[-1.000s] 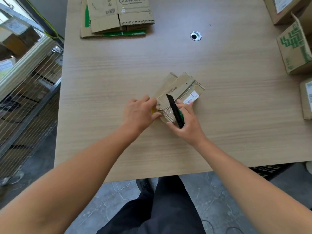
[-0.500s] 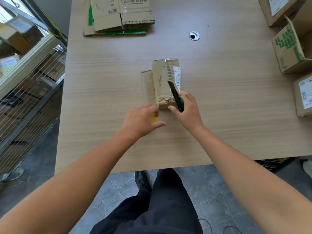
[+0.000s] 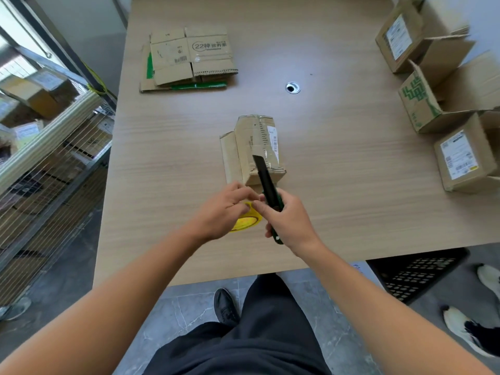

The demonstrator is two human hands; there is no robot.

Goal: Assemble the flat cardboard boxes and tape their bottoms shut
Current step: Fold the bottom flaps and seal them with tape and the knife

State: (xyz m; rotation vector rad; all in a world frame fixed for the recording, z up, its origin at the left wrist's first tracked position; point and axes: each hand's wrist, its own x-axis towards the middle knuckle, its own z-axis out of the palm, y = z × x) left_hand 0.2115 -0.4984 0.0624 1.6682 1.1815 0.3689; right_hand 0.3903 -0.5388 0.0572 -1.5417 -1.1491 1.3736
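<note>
A small brown cardboard box (image 3: pixel 253 147) with a white barcode label lies on the wooden table (image 3: pixel 346 169), one flap sticking out on its left. Just in front of it, my left hand (image 3: pixel 221 209) is curled round a yellow tape roll (image 3: pixel 246 221), which it mostly hides. My right hand (image 3: pixel 290 221) grips a green and black utility knife (image 3: pixel 263 174), whose black tip points up over the box's near end. The fingertips of both hands meet beside the knife. A stack of flat cardboard boxes (image 3: pixel 189 58) lies at the far left of the table.
Three assembled boxes (image 3: pixel 420 104) (image 3: pixel 460 161) (image 3: pixel 400 36) stand along the table's right side. A round cable hole (image 3: pixel 292 87) sits mid-table. A wire shelf rack (image 3: pixel 40 163) with parcels is on the left. On the floor are a black crate (image 3: pixel 416 274) and another person's shoes (image 3: pixel 470 331).
The box was turned from a slant to lie straight. Both hands have let go of it and drawn back toward me, and the yellow roll now shows under my left hand.
</note>
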